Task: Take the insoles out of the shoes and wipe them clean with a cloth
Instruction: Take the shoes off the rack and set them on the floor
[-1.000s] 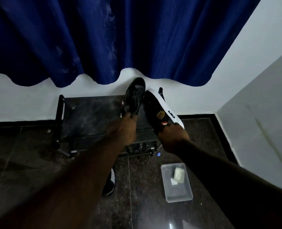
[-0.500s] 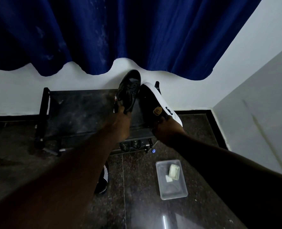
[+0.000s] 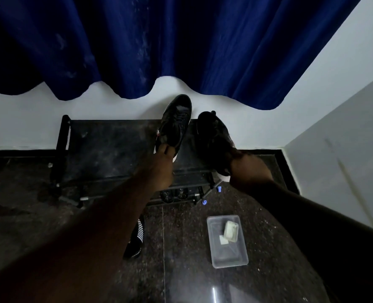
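Both shoes are heel-held: left hand [image 3: 162, 169] pinches the black lace-up shoe [image 3: 176, 121], right hand [image 3: 246, 171] grips the black white-soled shoe [image 3: 214, 136], now rolled upper-side up, insoles likely next.

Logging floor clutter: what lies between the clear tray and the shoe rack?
Two small blue bits on the dark floor, seen in the head view.

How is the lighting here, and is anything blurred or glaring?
Head view: dim overall, so the left shoe and right shoe lose detail; the right shoe looks motion-blurred; a glare streak marks the glossy floor; wide-angle distortion bends the wall.
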### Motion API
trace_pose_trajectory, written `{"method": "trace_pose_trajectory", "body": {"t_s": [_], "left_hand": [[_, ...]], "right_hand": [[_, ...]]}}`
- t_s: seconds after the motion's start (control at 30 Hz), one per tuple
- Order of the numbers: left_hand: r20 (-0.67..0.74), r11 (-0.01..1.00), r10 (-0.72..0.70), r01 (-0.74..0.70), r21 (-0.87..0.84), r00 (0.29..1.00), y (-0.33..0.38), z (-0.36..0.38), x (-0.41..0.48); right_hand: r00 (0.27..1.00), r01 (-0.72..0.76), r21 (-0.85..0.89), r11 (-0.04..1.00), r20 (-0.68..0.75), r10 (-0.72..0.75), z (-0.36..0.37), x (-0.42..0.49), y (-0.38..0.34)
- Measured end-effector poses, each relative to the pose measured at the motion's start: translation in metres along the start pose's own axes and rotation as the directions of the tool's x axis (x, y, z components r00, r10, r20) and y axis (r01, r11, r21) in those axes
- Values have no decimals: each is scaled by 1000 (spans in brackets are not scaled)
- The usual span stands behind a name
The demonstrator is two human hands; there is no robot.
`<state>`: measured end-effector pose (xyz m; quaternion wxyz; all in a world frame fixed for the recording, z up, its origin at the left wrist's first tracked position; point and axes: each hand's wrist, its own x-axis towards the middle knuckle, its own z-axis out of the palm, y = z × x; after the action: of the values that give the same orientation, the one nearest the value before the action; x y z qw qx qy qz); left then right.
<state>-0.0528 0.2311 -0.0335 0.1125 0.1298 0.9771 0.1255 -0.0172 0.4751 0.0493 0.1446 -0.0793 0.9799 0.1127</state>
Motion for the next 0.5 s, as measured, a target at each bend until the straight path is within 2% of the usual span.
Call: {"method": "trace_pose_trajectory", "body": {"t_s": [0.07, 0.13, 0.27, 0.4, 0.5], "left_hand": [[-11, 1000, -9, 9, -21, 1000, 0, 0, 0], [-7, 998, -32, 32, -58, 999, 2, 0, 1], [-31, 994, -59, 56, -93, 998, 6, -1, 3], [6, 996, -88, 88, 26, 996, 12, -1, 9], [67, 989, -117, 110, 100, 991, 15, -3, 17]], "right_hand": [[997, -27, 146, 989, -72, 38, 2, 4, -1], [995, -8, 211, 977, -92, 28, 5, 8, -8], [987, -62, 380, 923, -115, 113, 14, 21, -32], [988, -132, 435, 891, -14, 154, 29, 36, -52], [985, -172, 412, 895, 50, 166, 35, 43, -57]]}}
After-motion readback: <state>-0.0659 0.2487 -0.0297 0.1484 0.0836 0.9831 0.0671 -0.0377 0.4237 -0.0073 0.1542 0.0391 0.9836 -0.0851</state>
